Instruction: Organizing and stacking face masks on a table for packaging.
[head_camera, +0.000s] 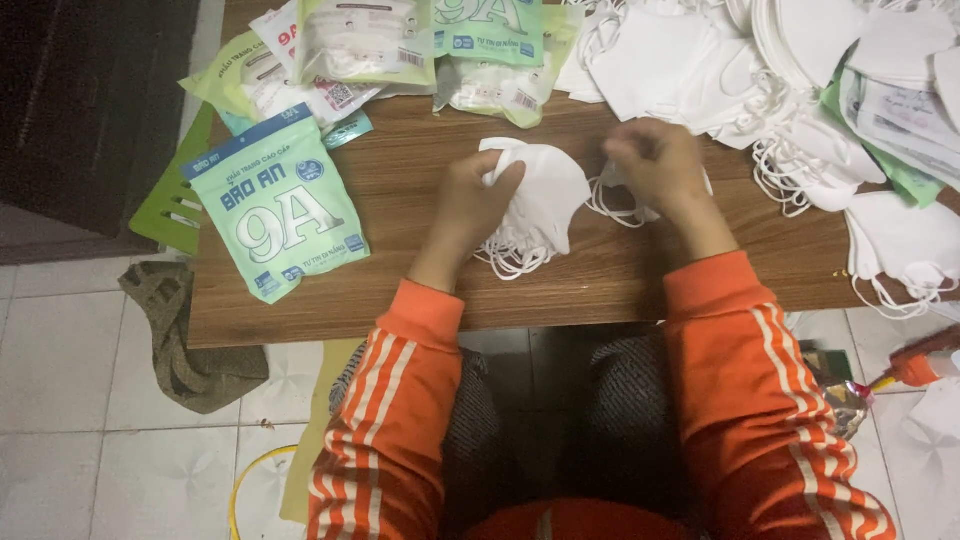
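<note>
Nearby, mask pile (700, 60) crowds packets (275, 205).

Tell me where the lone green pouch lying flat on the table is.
In the head view, the green pouch lies on the left part of the wooden table, left of the left hand and in front of the packed pouches.

The heap of white masks (800, 60) (top right) runs off the frame, its count untellable.

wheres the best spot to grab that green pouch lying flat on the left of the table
Probably the green pouch by its near bottom edge, coming from the table's front-left corner. It lies flat, alone and slightly tilted, that edge close to the table rim, so fingers can slide under there. The far end sits near other packets.
</note>
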